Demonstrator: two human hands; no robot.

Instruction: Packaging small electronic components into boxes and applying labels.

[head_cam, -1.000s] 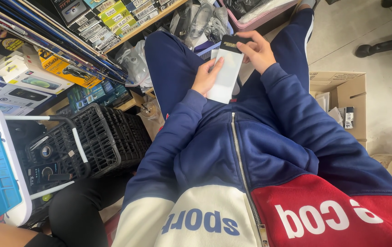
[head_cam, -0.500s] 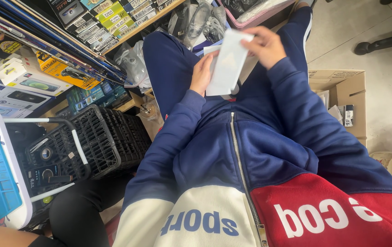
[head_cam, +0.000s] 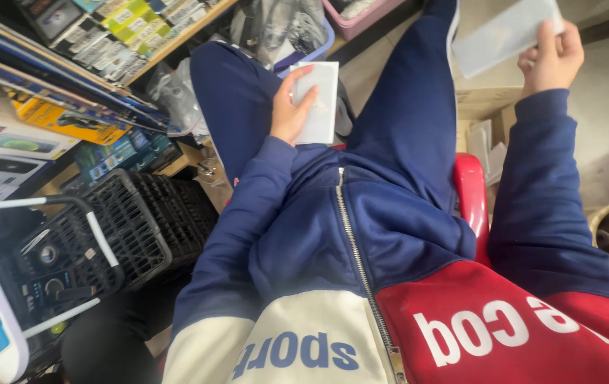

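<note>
White box (head_cam: pixel 316 102) is resting on the lap under the left hand (head_cam: pixel 289 114), its lid (head_cam: pixel 505 35) already off and being pinched aloft by the right hand (head_cam: pixel 551 62).

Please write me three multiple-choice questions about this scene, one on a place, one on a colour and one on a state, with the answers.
1. Where is the white box that the left hand holds?
A. On the person's lap
B. On the wooden shelf
C. Inside the black basket

2. What colour is the chair edge beside the person's leg?
A. Green
B. Red
C. Yellow

3. How does the right hand hold the pale flat lid?
A. Pressed flat on the floor
B. Tucked under the arm
C. Raised out to the side, apart from the box

Answers:
1. A, since the box rests against the blue trousers between the thighs.
2. B, since a glossy red rim shows by the right leg.
3. C, since the lid is up near the cardboard carton, far from the other hand.
</note>
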